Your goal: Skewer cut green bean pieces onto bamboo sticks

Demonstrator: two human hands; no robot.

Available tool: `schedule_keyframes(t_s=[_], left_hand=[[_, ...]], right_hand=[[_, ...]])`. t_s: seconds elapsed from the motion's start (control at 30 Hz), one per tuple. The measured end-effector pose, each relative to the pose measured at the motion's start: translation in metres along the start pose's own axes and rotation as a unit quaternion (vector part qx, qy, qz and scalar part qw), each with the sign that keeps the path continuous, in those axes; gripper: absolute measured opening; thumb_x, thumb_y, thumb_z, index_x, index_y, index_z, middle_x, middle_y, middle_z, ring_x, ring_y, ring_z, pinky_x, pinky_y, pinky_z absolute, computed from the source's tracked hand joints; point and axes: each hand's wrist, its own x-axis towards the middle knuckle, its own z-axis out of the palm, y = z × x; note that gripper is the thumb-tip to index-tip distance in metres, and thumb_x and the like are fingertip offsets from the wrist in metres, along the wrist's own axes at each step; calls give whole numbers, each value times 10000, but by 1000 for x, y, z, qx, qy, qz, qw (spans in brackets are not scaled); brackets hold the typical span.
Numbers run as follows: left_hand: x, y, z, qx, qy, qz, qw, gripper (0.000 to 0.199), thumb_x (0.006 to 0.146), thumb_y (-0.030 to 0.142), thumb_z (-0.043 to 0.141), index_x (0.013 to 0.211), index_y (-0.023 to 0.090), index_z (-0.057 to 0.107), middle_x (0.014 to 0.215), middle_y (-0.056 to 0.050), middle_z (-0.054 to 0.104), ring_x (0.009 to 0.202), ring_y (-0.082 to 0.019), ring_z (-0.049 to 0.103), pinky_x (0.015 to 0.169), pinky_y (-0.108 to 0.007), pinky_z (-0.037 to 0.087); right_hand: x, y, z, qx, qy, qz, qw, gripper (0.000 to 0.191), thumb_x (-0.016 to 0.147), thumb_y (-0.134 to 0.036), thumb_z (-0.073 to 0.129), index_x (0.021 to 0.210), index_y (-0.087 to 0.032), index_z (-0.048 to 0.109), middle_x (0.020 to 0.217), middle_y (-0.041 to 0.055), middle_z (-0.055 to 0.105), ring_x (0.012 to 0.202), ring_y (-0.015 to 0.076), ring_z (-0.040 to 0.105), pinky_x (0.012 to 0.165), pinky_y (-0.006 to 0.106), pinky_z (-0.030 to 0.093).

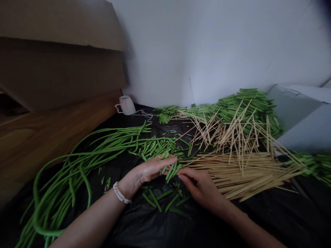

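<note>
Short cut pieces of green bean [173, 172] sit side by side between my two hands, apparently threaded on a thin wooden skewer. My left hand [155, 167], a beaded bracelet on its wrist, is closed around the bean pieces with the thumb on top. Thumb and forefinger of my right hand [195, 181] pinch the skewer's end at the right of the pieces; most of the skewer is hidden. Loose bean pieces [160, 198] lie on the black plastic sheet [144, 224] below my hands. Another heap of cut pieces [157, 146] lies just beyond them.
Long uncut beans [62, 179] curve along the left. Bare skewers [240, 172] lie piled at the right, with more tangled skewers [232, 131] behind. Filled bean skewers [248, 106] are stacked against the wall near a grey-white box [297, 113]. A mug [126, 105] and cardboard box [62, 65] stand back left.
</note>
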Motion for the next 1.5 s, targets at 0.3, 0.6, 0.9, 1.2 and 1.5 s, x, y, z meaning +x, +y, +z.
schedule_keyframes(t_s=[0.3,0.6,0.9,1.2,1.5], left_hand=[[0,7,-6,160,-15,94,983,289,724,402,714,775,144,593,659,34,520,601,-84,433,569,-227,318],[-2,7,-7,161,-64,19,985,250,678,334,733,662,151,563,586,51,490,524,-73,385,486,-222,264],[-3,10,-7,199,-58,65,976,295,644,353,766,722,152,565,632,45,509,581,-80,419,552,-212,316],[-1,6,-12,193,-81,33,977,256,616,271,769,730,154,571,644,37,542,582,-83,438,549,-214,323],[-6,10,-8,176,-69,26,982,256,575,247,776,703,159,572,628,51,526,575,-78,418,537,-213,306]], right_hand=[[-1,7,-1,-22,11,10,1000,222,919,-231,466,930,-216,687,765,5,687,738,150,637,689,238,452],[-1,1,0,-22,-2,0,1000,213,917,-235,466,927,-213,678,799,6,701,702,137,628,663,232,449],[-1,7,0,-30,-1,4,1000,220,917,-243,456,902,-213,674,777,10,693,700,144,623,656,238,443],[-1,3,0,-36,-9,-3,999,213,922,-234,454,888,-207,663,751,-1,676,659,127,601,631,229,419],[-2,2,1,-12,-18,-10,1000,221,921,-220,454,954,-216,673,788,0,689,688,129,613,651,227,431]])
